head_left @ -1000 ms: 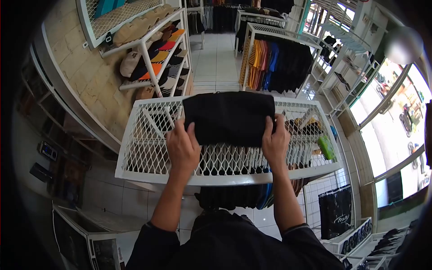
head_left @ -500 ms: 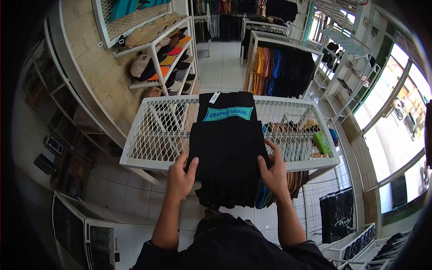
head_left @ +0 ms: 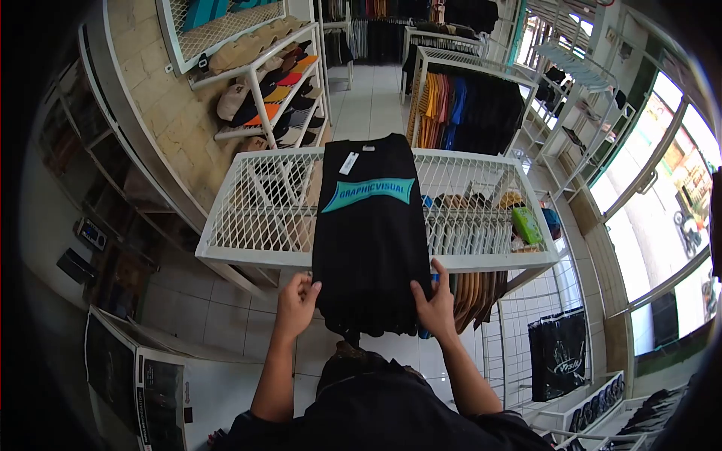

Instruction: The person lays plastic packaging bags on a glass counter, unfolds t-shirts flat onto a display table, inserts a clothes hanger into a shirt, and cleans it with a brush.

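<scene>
Head view: black T-shirt spread lengthwise across white wire-mesh rack top, collar at far edge, hem hanging over near edge. Teal "GRAPHICVISUAL" print face up, white hang tag near collar. Left hand pinching hem at its left corner, fingers curled on fabric. Right hand gripping hem at its right corner, thumb on top. Green packet near rack's right edge. Cap shelves beyond far-left corner.

A white wire-mesh rack carries a black shirt laid lengthwise across it, hem hanging over the near edge, a white tag at its collar.
</scene>
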A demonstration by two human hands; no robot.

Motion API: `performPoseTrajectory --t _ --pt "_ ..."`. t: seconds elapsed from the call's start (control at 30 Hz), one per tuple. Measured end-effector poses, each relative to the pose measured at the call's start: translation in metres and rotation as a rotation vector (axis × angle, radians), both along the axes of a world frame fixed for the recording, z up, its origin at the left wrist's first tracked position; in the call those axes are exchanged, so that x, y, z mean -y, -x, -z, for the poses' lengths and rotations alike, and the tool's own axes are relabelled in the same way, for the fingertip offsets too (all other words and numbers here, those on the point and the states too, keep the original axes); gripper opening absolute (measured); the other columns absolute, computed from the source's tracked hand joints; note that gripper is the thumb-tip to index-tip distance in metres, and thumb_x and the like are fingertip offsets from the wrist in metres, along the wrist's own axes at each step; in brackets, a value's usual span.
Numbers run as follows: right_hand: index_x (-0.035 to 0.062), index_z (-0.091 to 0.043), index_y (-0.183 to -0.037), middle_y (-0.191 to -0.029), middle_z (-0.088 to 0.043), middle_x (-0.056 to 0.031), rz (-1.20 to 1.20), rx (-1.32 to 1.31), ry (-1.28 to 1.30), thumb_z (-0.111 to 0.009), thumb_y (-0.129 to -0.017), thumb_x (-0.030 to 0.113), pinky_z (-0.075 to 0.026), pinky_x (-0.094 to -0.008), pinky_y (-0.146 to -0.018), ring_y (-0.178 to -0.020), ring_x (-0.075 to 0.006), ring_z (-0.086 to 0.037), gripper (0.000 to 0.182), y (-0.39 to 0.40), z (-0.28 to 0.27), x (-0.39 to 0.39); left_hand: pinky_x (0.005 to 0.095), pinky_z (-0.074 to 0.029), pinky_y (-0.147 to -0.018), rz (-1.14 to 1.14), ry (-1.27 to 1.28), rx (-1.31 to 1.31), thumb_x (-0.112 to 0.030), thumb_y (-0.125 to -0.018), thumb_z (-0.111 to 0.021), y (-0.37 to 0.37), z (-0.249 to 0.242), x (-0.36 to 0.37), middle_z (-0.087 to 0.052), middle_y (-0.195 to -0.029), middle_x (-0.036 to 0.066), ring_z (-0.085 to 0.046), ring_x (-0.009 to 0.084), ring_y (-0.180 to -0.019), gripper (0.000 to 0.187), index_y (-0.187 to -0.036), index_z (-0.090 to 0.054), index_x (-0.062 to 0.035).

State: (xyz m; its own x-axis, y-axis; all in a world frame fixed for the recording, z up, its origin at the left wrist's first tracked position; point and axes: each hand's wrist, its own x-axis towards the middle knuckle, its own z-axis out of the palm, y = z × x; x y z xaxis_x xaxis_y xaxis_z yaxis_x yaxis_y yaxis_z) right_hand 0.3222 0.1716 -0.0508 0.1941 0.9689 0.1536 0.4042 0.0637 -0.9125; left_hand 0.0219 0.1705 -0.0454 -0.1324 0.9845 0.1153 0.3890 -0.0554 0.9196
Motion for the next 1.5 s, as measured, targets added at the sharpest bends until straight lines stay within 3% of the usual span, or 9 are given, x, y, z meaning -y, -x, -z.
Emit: performPoseTrajectory --t 0.23,0.4,0.63,0.97,1.2,1.27,1.33,1.4,1.5 --pt "0.0046 -0.031 -0.154 -0.13 -0.062 -0.0309 -0.005 -0.119 -0.029 -0.071 -0.096 0.025 -0.05 -0.0457 -0.102 -0.114 -0.0439 -0.067 0.073 0.007 0.008 0.011 0.0373 -0.051 -0.069 -0.101 -0.079 -0.275 -0.017 -0.096 -0.07 -0.016 -0.027 0.022 -0.065 -0.079 0.009 -0.061 0.0227 -0.069 0.018 -0.102 -0.061 -0.0014" --pt "0.0034 -0.032 -0.153 -0.125 -0.064 -0.03 0.036 -0.057 -0.08 -0.072 -0.096 0.026 -0.044 -0.0461 -0.109 -0.117 -0.0371 -0.067 0.073 0.018 0.006 0.009 0.0404 -0.052 -0.079 0.031 -0.345 -0.346 -0.017 -0.09 -0.075 -0.064 -0.071 -0.03 -0.065 -0.089 0.01 -0.065 0.0292 -0.089 0.02 -0.102 -0.065 -0.004" --pt "-0.0032 -0.043 -0.141 -0.09 -0.067 -0.0157 0.134 -0.118 -0.151 -0.079 -0.091 0.024 -0.054 -0.0325 -0.074 -0.08 -0.0219 -0.068 0.067 0.031 0.009 0.002 0.0446 -0.051 -0.08 0.193 -0.527 -0.643 -0.035 -0.089 -0.075 -0.166 -0.05 -0.207 -0.066 -0.093 0.013 -0.061 0.0344 -0.091 0.031 -0.094 -0.067 -0.006" --pt "-0.0003 -0.057 -0.107 -0.083 -0.069 -0.0161 0.176 -0.089 -0.02 -0.081 -0.088 0.023 -0.053 -0.0336 -0.073 -0.078 -0.0229 -0.071 0.038 0.036 0.015 -0.009 0.0516 -0.049 -0.087 0.02 -0.239 -0.851 -0.038 -0.092 -0.07 -0.218 -0.018 -0.286 -0.063 -0.112 0.017 -0.06 0.0369 -0.109 0.04 -0.11 -0.064 -0.0032" --pt "-0.0004 -0.056 -0.103 -0.088 -0.072 -0.0185 0.168 -0.153 -0.044 -0.079 -0.088 0.02 -0.054 -0.0346 -0.071 -0.081 -0.0267 -0.074 0.034 0.046 0.013 -0.007 0.0537 -0.048 -0.086 -0.065 -0.377 -0.703 -0.022 -0.096 -0.063 -0.211 0.008 -0.296 -0.062 -0.107 0.018 -0.06 0.0387 -0.105 0.02 -0.107 -0.063 -0.0051" --pt "-0.0012 -0.055 -0.111 -0.099 -0.074 -0.0175 0.124 -0.125 0.007 -0.077 -0.09 0.011 -0.054 -0.0305 -0.085 -0.093 -0.0191 -0.071 0.033 0.047 -0.007 -0.006 0.0522 -0.05 -0.086 0.002 -0.279 -0.301 -0.024 -0.097 -0.062 -0.206 0.0 -0.312 -0.065 -0.101 0.021 -0.064 0.0399 -0.1 0.023 -0.106 -0.062 -0.0024" --pt "0.0012 -0.053 -0.116 -0.069 -0.058 -0.0082 0.116 0.04 0.019 -0.077 -0.087 0.01 -0.047 -0.0316 -0.059 -0.059 -0.0159 -0.055 0.038 0.052 -0.015 -0.002 0.0494 -0.052 -0.083 0.065 -0.241 -0.048 -0.031 -0.099 -0.062 -0.183 -0.011 -0.313 -0.069 -0.093 0.023 -0.067 0.0428 -0.093 0.031 -0.105 -0.06 -0.0007" --pt "0.0024 -0.054 -0.116 -0.063 -0.048 -0.0061 0.07 0.015 -0.106 -0.078 -0.087 0.01 -0.039 -0.0322 -0.052 -0.053 -0.0143 -0.043 0.039 0.065 -0.026 -0.003 0.0491 -0.051 -0.08 0.063 -0.321 -0.014 -0.029 -0.102 -0.059 -0.158 -0.024 -0.302 -0.068 -0.095 0.021 -0.066 0.0425 -0.09 0.027 -0.102 -0.055 -0.0014" --pt "0.005 -0.059 -0.125 -0.066 -0.053 -0.0076 -0.074 0.067 -0.092 -0.079 -0.087 0.015 -0.044 -0.0322 -0.053 -0.053 -0.0175 -0.052 0.044 0.076 -0.033 -0.003 0.0407 -0.05 -0.075 0.122 -0.3 0.125 -0.027 -0.105 -0.057 -0.122 -0.008 -0.308 -0.063 -0.088 0.016 -0.065 0.0303 -0.082 0.026 -0.103 -0.054 -0.001"
